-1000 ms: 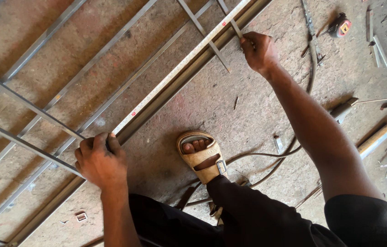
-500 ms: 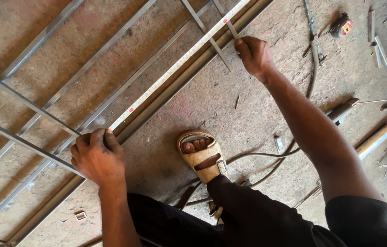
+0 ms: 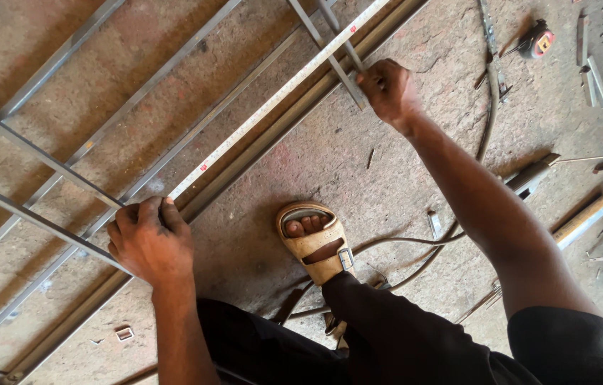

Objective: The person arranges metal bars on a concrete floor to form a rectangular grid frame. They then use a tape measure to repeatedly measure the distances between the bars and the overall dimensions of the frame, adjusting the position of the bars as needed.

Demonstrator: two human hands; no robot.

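A metal bar frame (image 3: 52, 153) lies on the concrete floor, made of long grey bars with cross pieces. A white measuring tape blade (image 3: 273, 100) is stretched diagonally along the frame's lower rail (image 3: 258, 146). My left hand (image 3: 148, 239) presses the tape's lower end down against the rail where a cross bar meets it. Up at the right, my right hand (image 3: 387, 89) is closed on the tape next to a short cross bar (image 3: 326, 50). My sandalled foot (image 3: 315, 242) is planted on the floor between the two hands.
A tape measure case (image 3: 538, 43) lies at the top right near loose metal strips (image 3: 594, 71). A dark cable (image 3: 487, 107) runs across the floor past my foot. A welding electrode holder (image 3: 529, 175), a yellowish bar (image 3: 583, 221) and scrap pieces lie at the right.
The left hand has slid slightly left and down along the rail. The right hand has shifted a little left and up with the tape; the view has drifted with it.
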